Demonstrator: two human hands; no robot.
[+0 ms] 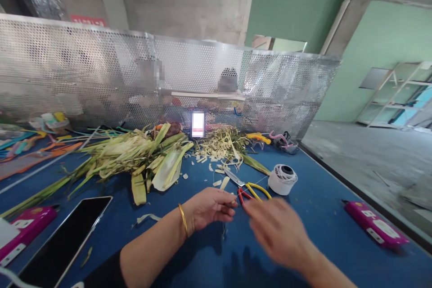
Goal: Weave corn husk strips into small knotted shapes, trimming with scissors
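Note:
My left hand (208, 208) rests on the blue table (320, 216) with a gold bangle (183, 219) on its wrist. Its fingers are pinched together on something thin that I cannot make out. My right hand (277, 229) is smeared by motion just to the right of it, and its fingers do not show clearly. Between and just beyond the two hands lie scissors with yellow and red handles (248, 187). A white spool of thread (282, 179) stands to the right of the scissors.
A pile of green and pale palm leaves (135, 155) and leaf cuttings (221, 144) lies behind the hands. A dark phone (64, 243) lies at the left, pink boxes (374, 224) at both sides. A perforated metal screen (101, 72) closes the table's back.

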